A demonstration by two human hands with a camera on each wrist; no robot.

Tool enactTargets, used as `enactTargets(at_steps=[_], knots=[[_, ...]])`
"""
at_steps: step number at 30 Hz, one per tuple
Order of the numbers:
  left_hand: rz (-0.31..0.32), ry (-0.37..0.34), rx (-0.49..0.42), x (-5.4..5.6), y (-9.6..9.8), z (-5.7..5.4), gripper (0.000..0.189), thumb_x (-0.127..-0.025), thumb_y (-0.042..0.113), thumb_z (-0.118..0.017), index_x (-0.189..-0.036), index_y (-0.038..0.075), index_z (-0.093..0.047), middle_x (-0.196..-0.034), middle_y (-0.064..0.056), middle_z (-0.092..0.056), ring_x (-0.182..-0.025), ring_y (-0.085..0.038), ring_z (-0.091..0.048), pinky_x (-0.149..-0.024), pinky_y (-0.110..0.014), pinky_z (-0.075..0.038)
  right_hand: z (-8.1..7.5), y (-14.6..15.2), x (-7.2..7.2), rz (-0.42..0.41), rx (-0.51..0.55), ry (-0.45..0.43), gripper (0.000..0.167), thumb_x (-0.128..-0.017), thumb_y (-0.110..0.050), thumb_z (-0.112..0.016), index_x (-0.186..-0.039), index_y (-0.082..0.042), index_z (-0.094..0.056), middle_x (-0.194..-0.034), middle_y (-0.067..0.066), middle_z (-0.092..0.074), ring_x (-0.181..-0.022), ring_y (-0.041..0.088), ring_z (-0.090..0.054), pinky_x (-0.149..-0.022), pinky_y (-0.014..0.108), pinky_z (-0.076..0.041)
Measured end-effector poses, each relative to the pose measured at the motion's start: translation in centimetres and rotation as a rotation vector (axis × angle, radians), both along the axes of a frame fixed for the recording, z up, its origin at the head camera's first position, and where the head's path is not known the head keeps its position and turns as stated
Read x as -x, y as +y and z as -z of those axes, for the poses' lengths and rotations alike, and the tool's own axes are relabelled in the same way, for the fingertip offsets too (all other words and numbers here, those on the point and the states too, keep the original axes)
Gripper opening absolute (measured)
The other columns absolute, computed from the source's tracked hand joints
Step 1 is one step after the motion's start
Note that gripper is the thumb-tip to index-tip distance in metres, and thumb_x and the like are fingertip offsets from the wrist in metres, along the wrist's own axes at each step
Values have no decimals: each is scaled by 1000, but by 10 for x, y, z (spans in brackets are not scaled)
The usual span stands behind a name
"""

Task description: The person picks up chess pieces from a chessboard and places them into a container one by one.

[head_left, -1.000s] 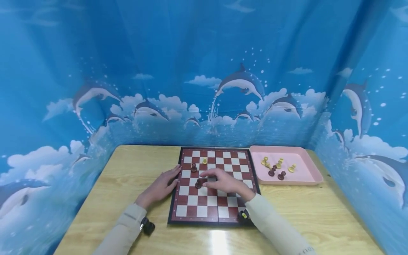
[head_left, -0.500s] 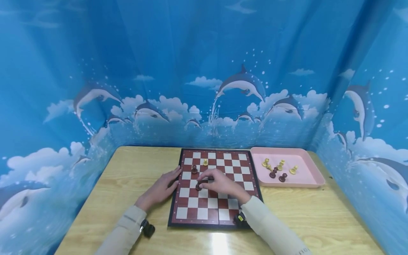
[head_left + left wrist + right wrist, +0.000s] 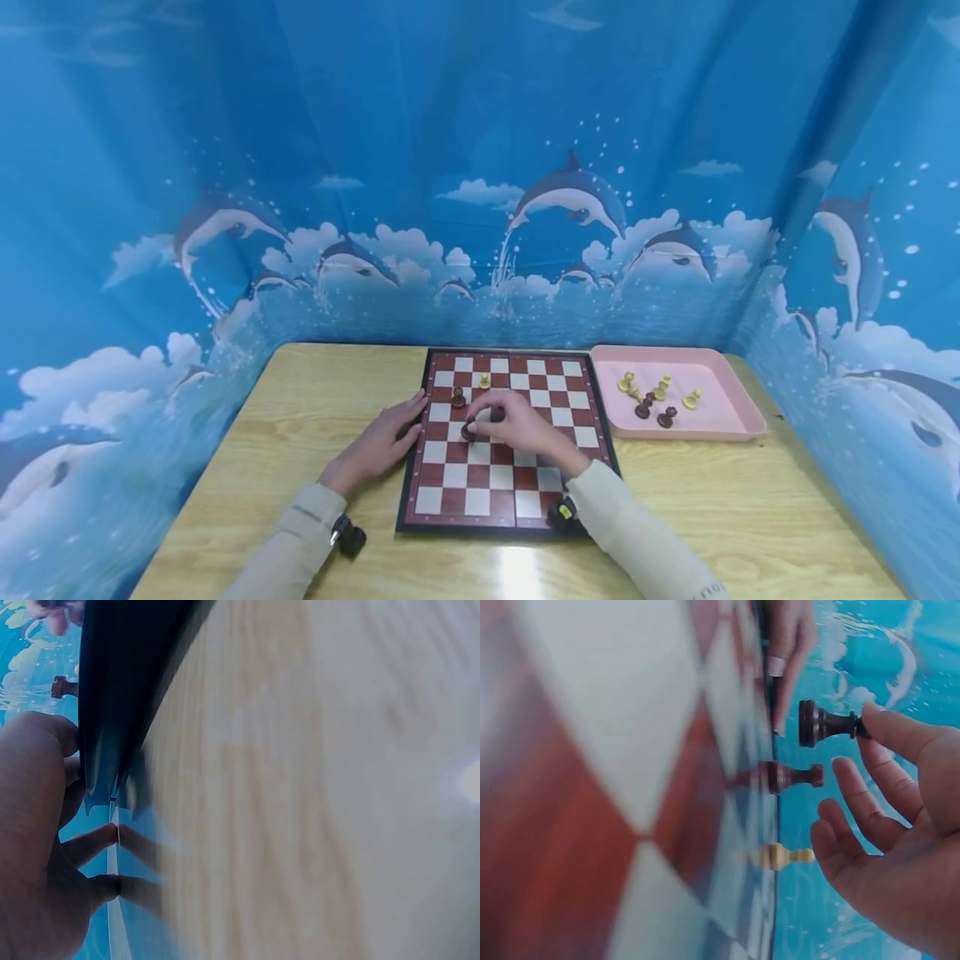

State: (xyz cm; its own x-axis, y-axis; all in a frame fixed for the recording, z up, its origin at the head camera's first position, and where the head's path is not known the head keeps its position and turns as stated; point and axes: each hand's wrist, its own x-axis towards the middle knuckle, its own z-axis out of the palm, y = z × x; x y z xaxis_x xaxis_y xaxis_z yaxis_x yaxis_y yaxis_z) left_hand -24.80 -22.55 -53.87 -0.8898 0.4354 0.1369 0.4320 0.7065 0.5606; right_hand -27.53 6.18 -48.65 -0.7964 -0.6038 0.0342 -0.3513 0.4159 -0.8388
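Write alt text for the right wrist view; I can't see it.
The right hand pinches the top of a dark chess piece, held clear of the checkered board. Beyond it, another dark piece and a yellow piece stand upright on the board, with the left hand at its edge.

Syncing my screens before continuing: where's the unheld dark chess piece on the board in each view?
Head: dark piece below middle, slightly left of centre.
Left wrist: dark piece upper left, top pointing left.
Right wrist: dark piece right of centre, between held piece and yellow piece.
Shared landmark: left hand, in all three.
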Motion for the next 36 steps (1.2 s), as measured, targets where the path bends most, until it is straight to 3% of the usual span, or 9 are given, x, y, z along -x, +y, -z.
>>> enactTargets(at_steps=[5,13,18,28,36], knots=[[4,5,-6,0,0,0,56,-108,27,-48,-158,8,-33,-166,-12,-27,-149,-40,-34,-121,-64,-25,-5,1,-1,-8,91,-26,22,-97,-21,-71,-112,-6,-74,-121,6,-70,-110,27,-65,-92,41,-57],[-7,-9,4,1,1,-1,56,-109,27,-48,-159,9,-32,-167,-11,-26,-150,-40,-32,-121,-64,-24,-5,2,-4,-11,82,-26,24,-96,-20,-72,-116,-5,-74,-122,3,-70,-116,20,-63,-102,45,-54],[-4,-14,4,0,1,0,56,-109,27,-47,-159,8,-31,-167,-12,-26,-149,-41,-32,-121,-64,-24,-7,6,-7,9,120,-29,26,-96,-19,-72,-117,-4,-73,-120,3,-71,-116,28,-64,-104,50,-53],[-4,-27,11,0,3,-1,56,-109,27,-47,-159,8,-31,-167,-11,-26,-150,-40,-32,-121,-63,-25,-6,17,-10,65,140,25,26,-97,-19,-71,-119,-5,-73,-120,3,-71,-111,28,-65,-95,48,-55],[-11,-33,6,0,3,-1,56,-109,27,-47,-159,10,-31,-167,-11,-25,-150,-40,-31,-121,-64,-24,-4,24,-11,98,193,61,25,-97,-17,-71,-118,-4,-73,-120,10,-72,-112,32,-65,-97,52,-53]])
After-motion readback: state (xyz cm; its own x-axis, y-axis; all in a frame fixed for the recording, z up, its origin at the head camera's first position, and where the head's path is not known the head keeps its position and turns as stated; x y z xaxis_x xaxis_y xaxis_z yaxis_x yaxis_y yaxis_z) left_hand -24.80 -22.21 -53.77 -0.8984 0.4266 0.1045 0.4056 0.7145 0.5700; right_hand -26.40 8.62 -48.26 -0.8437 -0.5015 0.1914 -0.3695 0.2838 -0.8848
